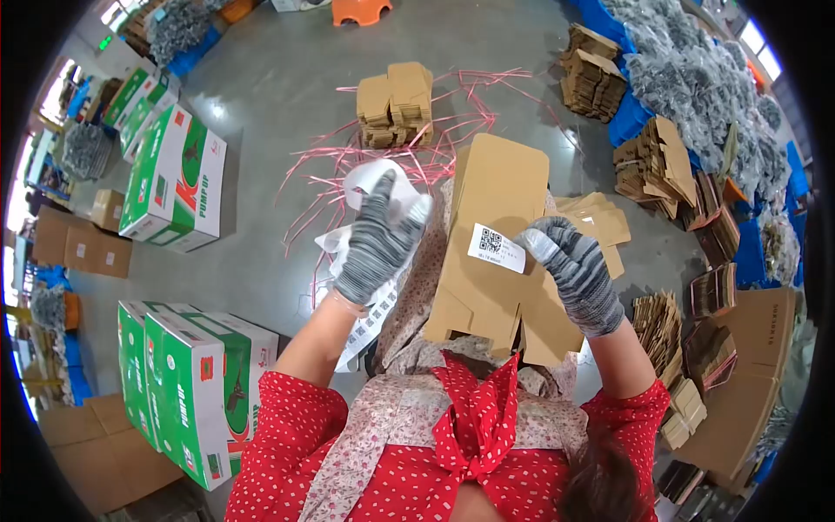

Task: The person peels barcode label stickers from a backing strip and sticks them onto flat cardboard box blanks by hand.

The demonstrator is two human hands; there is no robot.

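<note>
A grey knitted glove with pale fingertips covers each hand. My left hand (383, 237) is closed around a roll of white labels (372, 181), and a strip of printed labels (369, 329) hangs down below it. My right hand (570, 268) pinches the right edge of a white label with a square code (497, 248). That label lies over the flat brown cardboard (487, 196) on my lap; whether it touches the cardboard I cannot tell. More flat cardboard pieces (600, 223) lie to the right, partly behind my right hand.
Pink straps (417, 163) lie tangled on the floor around a cardboard stack (394, 106). Green and white boxes (178, 178) stand at left. Several cardboard bundles (657, 170) and blue bins (628, 120) with wrapped grey parts line the right. An orange stool (361, 10) stands at the top.
</note>
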